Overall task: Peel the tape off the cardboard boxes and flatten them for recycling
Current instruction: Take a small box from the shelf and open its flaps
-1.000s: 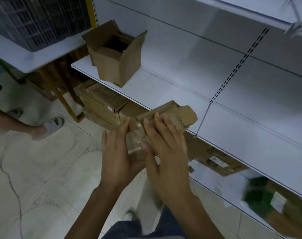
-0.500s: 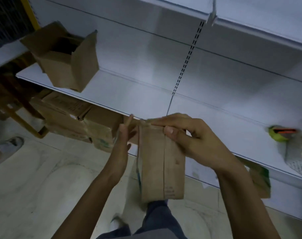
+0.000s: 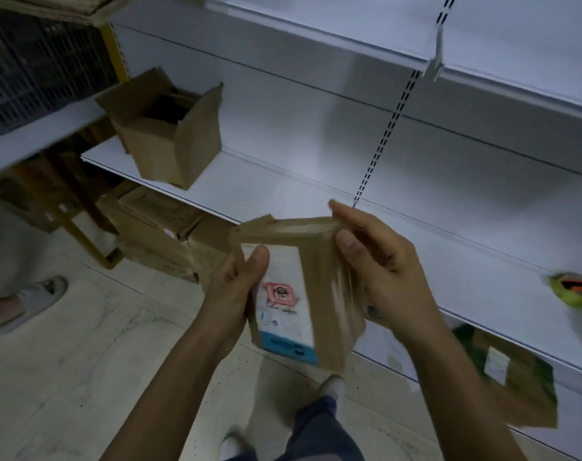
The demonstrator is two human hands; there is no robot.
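In front of the white shelf [image 3: 283,181], held up in the air and touching neither it nor the floor, is a small cardboard box [image 3: 319,281] with a white label [image 3: 279,294] facing the person. The left hand [image 3: 231,291] grips its left side, thumb pressed onto the label. The right hand [image 3: 382,267] has its fingers [image 3: 347,242] clamped on the top right corner, thumb in front and the rest curled behind.

To my eye this is the tape-peeling step. The top face looks glossy, as if taped, though motion blur hides any loose end. The box has not been flattened yet.

The next move needs the right fingers to catch a tape edge and pull along the seam while the left hand steadies the box. An open box [image 3: 170,141] waits on the shelf, well apart.
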